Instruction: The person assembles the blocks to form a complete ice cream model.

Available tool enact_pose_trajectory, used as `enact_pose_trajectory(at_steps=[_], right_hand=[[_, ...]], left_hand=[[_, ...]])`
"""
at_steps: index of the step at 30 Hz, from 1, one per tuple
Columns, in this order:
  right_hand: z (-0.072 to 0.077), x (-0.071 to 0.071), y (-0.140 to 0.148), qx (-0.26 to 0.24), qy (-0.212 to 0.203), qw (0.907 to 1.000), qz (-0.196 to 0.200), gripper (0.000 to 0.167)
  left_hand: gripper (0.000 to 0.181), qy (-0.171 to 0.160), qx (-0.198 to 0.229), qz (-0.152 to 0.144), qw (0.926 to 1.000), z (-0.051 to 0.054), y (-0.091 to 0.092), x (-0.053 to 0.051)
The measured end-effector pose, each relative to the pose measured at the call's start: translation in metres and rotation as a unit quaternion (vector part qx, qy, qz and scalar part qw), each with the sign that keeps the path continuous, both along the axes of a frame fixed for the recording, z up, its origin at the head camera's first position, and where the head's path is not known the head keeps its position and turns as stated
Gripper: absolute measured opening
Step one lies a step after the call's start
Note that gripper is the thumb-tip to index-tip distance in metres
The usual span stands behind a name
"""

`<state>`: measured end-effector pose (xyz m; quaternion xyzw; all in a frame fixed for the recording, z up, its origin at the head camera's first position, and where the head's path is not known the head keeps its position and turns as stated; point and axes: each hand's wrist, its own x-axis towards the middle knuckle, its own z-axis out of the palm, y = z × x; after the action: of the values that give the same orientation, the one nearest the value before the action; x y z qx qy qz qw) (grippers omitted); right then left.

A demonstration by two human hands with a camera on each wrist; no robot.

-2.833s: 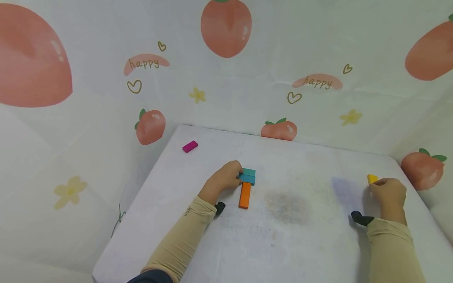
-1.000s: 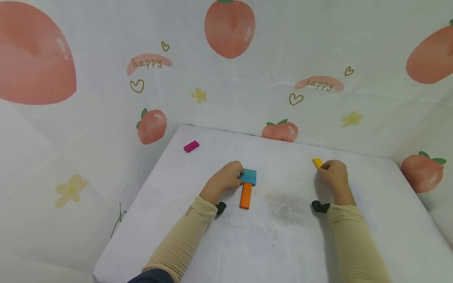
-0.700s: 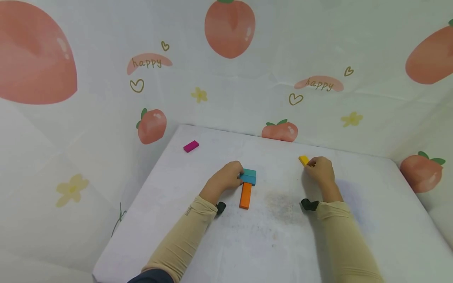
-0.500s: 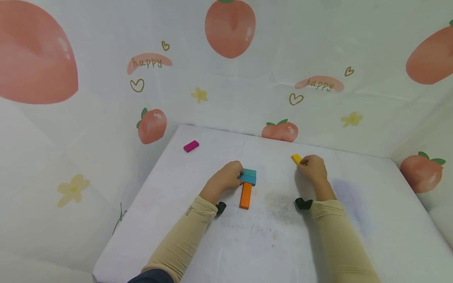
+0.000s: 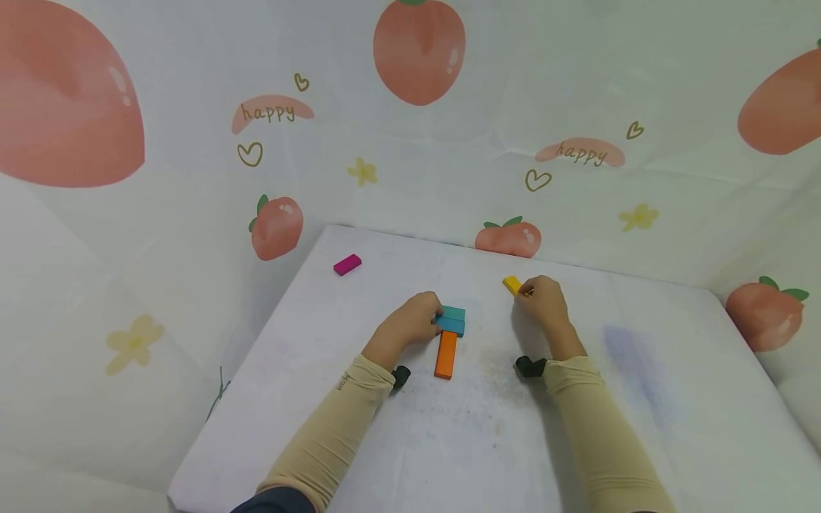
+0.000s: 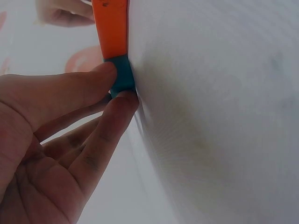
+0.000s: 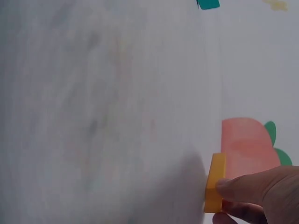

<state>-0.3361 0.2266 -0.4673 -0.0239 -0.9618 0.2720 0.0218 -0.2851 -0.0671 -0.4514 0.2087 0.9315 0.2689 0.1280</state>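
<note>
My left hand [image 5: 409,322] pinches the left ends of two blocks lying side by side, a green one [image 5: 454,312] behind a blue one [image 5: 452,326]. Against the blue block's front side lies the end of an orange block [image 5: 445,356], pointing toward me. In the left wrist view thumb and fingers of the hand [image 6: 60,140] hold a teal-blue block [image 6: 123,74] touching the orange one [image 6: 112,30]. To the right, my right hand [image 5: 545,303] pinches a yellow block [image 5: 512,285] between thumb and fingers; the right wrist view shows this yellow block [image 7: 216,184] too.
A magenta block [image 5: 348,264] lies near the back left of the white table [image 5: 474,456]. Behind the table hangs a white cloth [image 5: 436,171] printed with peaches and flowers. A dark piece [image 5: 529,367] sticks out at the right wrist, another [image 5: 400,377] at the left.
My right hand has carried the yellow block leftward from the table's right side to a place near the green and blue blocks. The left hand has stayed on those blocks.
</note>
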Motion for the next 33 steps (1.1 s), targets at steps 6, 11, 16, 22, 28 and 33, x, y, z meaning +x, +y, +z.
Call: enact_pose_trajectory(at_steps=[6, 11, 16, 22, 28, 33], right_hand=[[-0.002, -0.005, -0.014, 0.001, 0.008, 0.9998, 0.019, 0.024], [-0.002, -0.008, -0.027, 0.000, 0.016, 0.9992, 0.037, 0.022], [-0.002, -0.009, -0.039, 0.001, 0.011, 0.9990, 0.043, 0.021], [-0.002, -0.009, -0.054, 0.006, 0.013, 0.9981, 0.059, 0.020], [-0.004, -0.009, -0.065, 0.005, 0.014, 0.9970, 0.076, 0.018], [-0.003, -0.009, -0.073, -0.006, 0.010, 0.9958, 0.091, 0.016]], left_hand=[[0.037, 0.012, -0.001, -0.005, 0.9999, 0.003, 0.000, 0.003], [0.037, 0.012, 0.001, -0.003, 0.9999, 0.004, 0.000, 0.003], [0.038, 0.008, 0.001, -0.002, 1.0000, 0.000, -0.001, 0.001], [0.039, 0.005, -0.005, 0.002, 1.0000, -0.002, 0.000, 0.000], [0.039, 0.003, -0.006, 0.001, 1.0000, 0.000, 0.000, 0.000], [0.039, 0.005, -0.008, -0.001, 0.9999, -0.001, 0.000, -0.001]])
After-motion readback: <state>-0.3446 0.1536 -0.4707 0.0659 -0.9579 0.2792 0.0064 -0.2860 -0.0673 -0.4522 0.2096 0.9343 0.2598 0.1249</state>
